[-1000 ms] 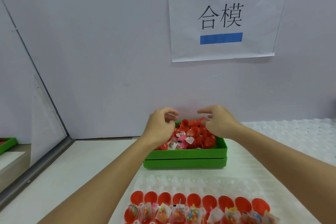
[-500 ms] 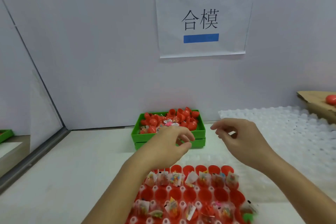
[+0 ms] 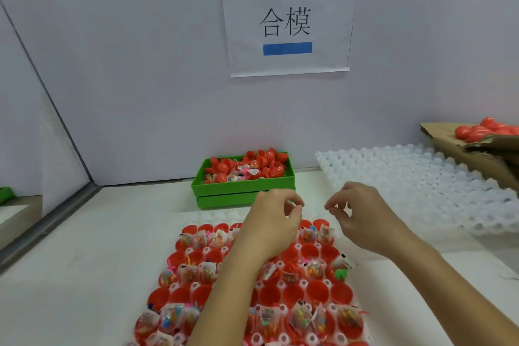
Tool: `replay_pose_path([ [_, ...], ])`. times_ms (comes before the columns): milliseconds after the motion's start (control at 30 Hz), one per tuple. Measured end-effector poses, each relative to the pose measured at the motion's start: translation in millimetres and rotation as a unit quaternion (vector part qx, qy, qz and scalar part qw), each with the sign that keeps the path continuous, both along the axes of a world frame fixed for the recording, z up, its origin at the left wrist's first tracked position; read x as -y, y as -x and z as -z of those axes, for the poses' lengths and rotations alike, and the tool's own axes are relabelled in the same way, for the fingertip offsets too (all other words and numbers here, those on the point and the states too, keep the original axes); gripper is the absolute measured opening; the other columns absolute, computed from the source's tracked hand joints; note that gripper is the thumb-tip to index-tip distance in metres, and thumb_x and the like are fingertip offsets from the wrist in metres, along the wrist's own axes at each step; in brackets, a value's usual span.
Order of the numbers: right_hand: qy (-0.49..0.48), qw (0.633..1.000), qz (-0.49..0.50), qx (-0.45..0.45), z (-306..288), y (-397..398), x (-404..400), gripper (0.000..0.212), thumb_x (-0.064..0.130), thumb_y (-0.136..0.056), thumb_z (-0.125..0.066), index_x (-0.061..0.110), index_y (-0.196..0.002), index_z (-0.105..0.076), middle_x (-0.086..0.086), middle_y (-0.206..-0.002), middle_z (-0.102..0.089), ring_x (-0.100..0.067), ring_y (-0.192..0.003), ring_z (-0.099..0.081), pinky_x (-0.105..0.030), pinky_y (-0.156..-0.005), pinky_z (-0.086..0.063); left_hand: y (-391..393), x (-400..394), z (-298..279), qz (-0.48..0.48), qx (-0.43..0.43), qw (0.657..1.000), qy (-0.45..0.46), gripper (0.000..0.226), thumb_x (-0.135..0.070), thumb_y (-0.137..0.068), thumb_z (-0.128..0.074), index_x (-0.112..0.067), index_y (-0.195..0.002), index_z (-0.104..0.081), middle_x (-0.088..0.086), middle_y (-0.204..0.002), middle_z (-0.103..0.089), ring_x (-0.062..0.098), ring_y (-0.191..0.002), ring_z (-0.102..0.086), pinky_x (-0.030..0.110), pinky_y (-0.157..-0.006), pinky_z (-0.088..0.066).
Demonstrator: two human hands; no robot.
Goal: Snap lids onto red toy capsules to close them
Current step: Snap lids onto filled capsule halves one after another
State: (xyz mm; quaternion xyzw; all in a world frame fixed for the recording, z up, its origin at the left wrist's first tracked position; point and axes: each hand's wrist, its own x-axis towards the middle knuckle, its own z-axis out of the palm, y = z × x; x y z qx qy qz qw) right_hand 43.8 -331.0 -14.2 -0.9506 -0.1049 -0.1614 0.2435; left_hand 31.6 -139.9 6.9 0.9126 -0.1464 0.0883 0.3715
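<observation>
Red capsule bottoms (image 3: 317, 292) stand in rows in a clear blister tray (image 3: 202, 218) in front of me; many hold small bagged toys, some are bare. Behind the tray a green box (image 3: 241, 188) is heaped with red lids (image 3: 266, 163) and a few toy bags. My left hand (image 3: 273, 222) hovers over the tray's far rows, thumb and forefinger curled together, with nothing visible in them. My right hand (image 3: 362, 219) hovers beside it to the right, fingers curled the same way, also with nothing visible. My forearms cover part of the tray.
A stack of white blister trays (image 3: 421, 191) lies at the right. Beyond it a torn cardboard box (image 3: 477, 154) holds closed red capsules (image 3: 483, 129). A paper sign (image 3: 286, 22) hangs on the back wall. A metal rail (image 3: 50, 222) runs along the left.
Both hands have drawn back from the green box toward me and now hover over the tray's far rows. The view has tilted down, showing more of the tray.
</observation>
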Motion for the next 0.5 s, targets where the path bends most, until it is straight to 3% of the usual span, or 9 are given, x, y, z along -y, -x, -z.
replay_pose_path([
  [167,0.081,0.995,-0.001,-0.051,-19,-33,-11,0.01,0.02,-0.09,-0.07,0.025,-0.092,-0.078,0.02,-0.076,-0.052,-0.007,-0.082,-0.05,-0.03,-0.088,-0.043,-14,-3,-21,0.021,0.0,1.0,-0.02,0.016,-0.029,-0.098,-0.055,-0.028,-0.106,-0.069,-0.009,-0.095,-0.065,0.004,-0.086,-0.062,0.023,-0.075,-0.054],
  [300,0.084,0.994,0.01,-0.062,-8,-42,-16,0.005,0.026,-0.088,-0.073,0.027,-0.088,-0.077,0.014,-0.086,-0.062,-0.01,-0.088,-0.055,-0.032,-0.089,-0.041,-13,-6,-32,0.035,0.005,0.999,-0.033,0.015,-0.032,-0.099,-0.054,-0.031,-0.104,-0.068,-0.009,-0.098,-0.064,0.002,-0.086,-0.062,0.025,-0.078,-0.055],
  [500,0.093,0.991,0.018,-0.092,0,-50,-14,0.006,0.025,-0.088,-0.072,0.027,-0.088,-0.078,0.014,-0.083,-0.066,-0.009,-0.086,-0.057,-0.035,-0.093,-0.044,-6,-5,-41,0.083,-0.031,0.994,-0.067,0.018,-0.036,-0.099,-0.054,-0.032,-0.111,-0.066,-0.018,-0.089,-0.063,0.0,-0.079,-0.065,0.017,-0.067,-0.054],
])
